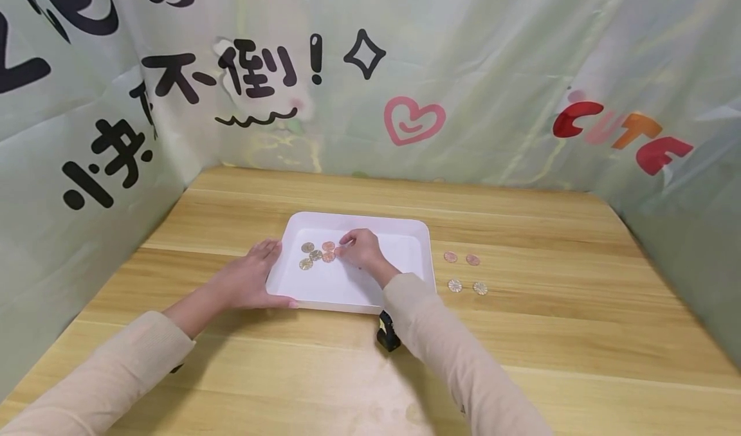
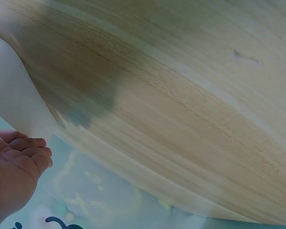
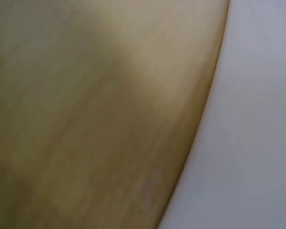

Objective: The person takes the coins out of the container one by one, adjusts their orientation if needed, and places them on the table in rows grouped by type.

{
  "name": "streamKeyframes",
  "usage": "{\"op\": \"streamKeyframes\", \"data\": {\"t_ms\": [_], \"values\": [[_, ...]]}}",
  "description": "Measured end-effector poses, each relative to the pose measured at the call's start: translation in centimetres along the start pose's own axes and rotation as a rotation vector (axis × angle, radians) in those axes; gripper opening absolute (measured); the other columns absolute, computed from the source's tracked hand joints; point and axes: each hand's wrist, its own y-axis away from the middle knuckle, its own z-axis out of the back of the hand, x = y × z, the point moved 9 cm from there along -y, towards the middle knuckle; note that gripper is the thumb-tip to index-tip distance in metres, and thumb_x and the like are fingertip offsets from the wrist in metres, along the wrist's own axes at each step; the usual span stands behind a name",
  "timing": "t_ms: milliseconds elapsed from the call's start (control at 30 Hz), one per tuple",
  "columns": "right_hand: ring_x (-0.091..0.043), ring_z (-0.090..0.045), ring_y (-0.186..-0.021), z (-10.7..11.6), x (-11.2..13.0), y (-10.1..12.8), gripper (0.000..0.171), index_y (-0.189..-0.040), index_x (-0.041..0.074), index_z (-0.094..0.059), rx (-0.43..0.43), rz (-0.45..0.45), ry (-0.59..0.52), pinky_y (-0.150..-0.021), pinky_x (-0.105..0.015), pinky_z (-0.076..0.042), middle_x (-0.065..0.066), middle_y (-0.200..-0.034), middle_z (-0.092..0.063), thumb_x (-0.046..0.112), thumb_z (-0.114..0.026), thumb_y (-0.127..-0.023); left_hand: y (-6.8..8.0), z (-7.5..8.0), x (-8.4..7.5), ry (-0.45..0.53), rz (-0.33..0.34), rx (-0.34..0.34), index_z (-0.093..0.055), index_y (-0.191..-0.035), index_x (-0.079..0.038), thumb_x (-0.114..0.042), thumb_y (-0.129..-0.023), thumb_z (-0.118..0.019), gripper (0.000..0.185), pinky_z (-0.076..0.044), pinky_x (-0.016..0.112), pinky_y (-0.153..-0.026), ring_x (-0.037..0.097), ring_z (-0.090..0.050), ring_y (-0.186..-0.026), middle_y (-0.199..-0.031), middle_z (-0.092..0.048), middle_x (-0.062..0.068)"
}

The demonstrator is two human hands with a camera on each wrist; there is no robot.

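A shallow white tray [image 1: 370,299] lies on the wooden table. My left hand [image 1: 249,281] holds its near left corner, with the thumb along the front rim and the fingers at the left side. In the left wrist view that hand [image 2: 19,167] touches the tray's outer wall [image 2: 19,95]. Inside the tray, my right hand [image 1: 363,251] is low over the floor and seems to pinch a copper-coloured coin [image 1: 338,251], partly hidden by its fingers. Beside it lie copper-coloured coins [image 1: 329,246] and brass-coloured coins [image 1: 307,247]. The right wrist view shows no hand.
Two copper-coloured coins [image 1: 450,256] and two silvery coins [image 1: 455,285] lie on the table right of the tray. A small black object [image 1: 388,333] shows below the right forearm. Printed cloth [image 1: 463,69] walls the back and sides of the table [image 1: 324,372].
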Motion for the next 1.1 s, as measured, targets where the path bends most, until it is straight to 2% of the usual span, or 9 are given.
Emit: {"op": "streamKeyframes", "data": {"t_ms": [233, 367, 433, 633, 733, 867, 1100], "values": [[-0.013, -0.048, -0.067, -0.3, 0.9, 0.1, 0.011, -0.086, -0.002, -0.064, -0.005, 0.073, 0.136, -0.056, -0.018, -0.038, -0.007, -0.076, -0.058, 0.005, -0.07, -0.08, 0.0, 0.0, 0.0, -0.007, -0.005, -0.007, -0.031, -0.137, 0.016, -0.065, -0.068, -0.066, 0.111, -0.038, 0.055, -0.1, 0.048, -0.031, -0.132, -0.141, -0.035, 0.032], [-0.015, -0.047, -0.071, -0.5, 1.3, 0.1, 0.013, -0.086, -0.002, -0.06, 0.009, 0.098, 0.234, -0.059, -0.019, -0.037, -0.006, -0.075, -0.054, 0.004, -0.07, -0.08, 0.0, 0.0, -0.1, -0.014, -0.012, -0.013, -0.031, -0.136, 0.016, -0.064, -0.068, -0.066, 0.111, -0.038, 0.055, -0.1, 0.048, -0.032, -0.132, -0.141, -0.035, 0.032], [-0.015, -0.046, -0.071, -0.4, 1.3, 0.2, 0.015, -0.085, -0.002, -0.059, 0.004, 0.094, 0.236, -0.058, -0.019, -0.035, -0.005, -0.074, -0.051, 0.004, -0.071, -0.079, 0.0, 0.0, -0.1, -0.018, -0.015, -0.014, -0.031, -0.136, 0.016, -0.064, -0.068, -0.066, 0.111, -0.039, 0.055, -0.1, 0.047, -0.032, -0.132, -0.141, -0.035, 0.032], [-0.011, -0.048, -0.057, 0.3, 0.7, 0.5, 0.007, -0.079, -0.002, -0.06, 0.005, 0.012, 0.112, -0.046, -0.016, -0.038, -0.004, -0.068, -0.052, 0.002, -0.065, -0.084, 0.0, 0.0, -0.1, -0.008, -0.011, -0.013, -0.031, -0.136, 0.016, -0.064, -0.068, -0.066, 0.111, -0.037, 0.055, -0.101, 0.048, -0.031, -0.132, -0.141, -0.035, 0.032], [-0.009, -0.047, -0.048, 0.9, 0.6, 0.7, 0.01, -0.077, -0.001, -0.061, 0.013, -0.033, 0.067, -0.042, -0.015, -0.039, -0.002, -0.06, -0.052, 0.003, -0.062, -0.086, 0.0, 0.1, -0.1, -0.007, -0.015, -0.016, -0.031, -0.136, 0.016, -0.064, -0.068, -0.066, 0.111, -0.036, 0.055, -0.102, 0.048, -0.031, -0.132, -0.141, -0.035, 0.033], [-0.007, -0.045, -0.044, 1.9, 0.4, 1.1, 0.011, -0.076, 0.0, -0.062, 0.026, -0.071, -0.001, -0.041, -0.014, -0.039, 0.0, -0.054, -0.05, 0.006, -0.063, -0.086, -0.1, 0.0, -0.1, -0.004, -0.016, -0.015, -0.031, -0.136, 0.016, -0.064, -0.069, -0.066, 0.11, -0.034, 0.055, -0.104, 0.047, -0.031, -0.132, -0.141, -0.035, 0.033], [-0.007, -0.044, -0.046, 4.0, -0.3, 2.3, 0.012, -0.077, 0.0, -0.06, 0.053, -0.095, -0.109, -0.043, -0.016, -0.039, 0.001, -0.056, -0.05, 0.007, -0.064, -0.086, 0.0, 0.1, -0.2, 0.002, -0.015, -0.022, -0.031, -0.136, 0.016, -0.063, -0.068, -0.067, 0.11, -0.036, 0.055, -0.102, 0.048, -0.031, -0.132, -0.141, -0.035, 0.033]]}}
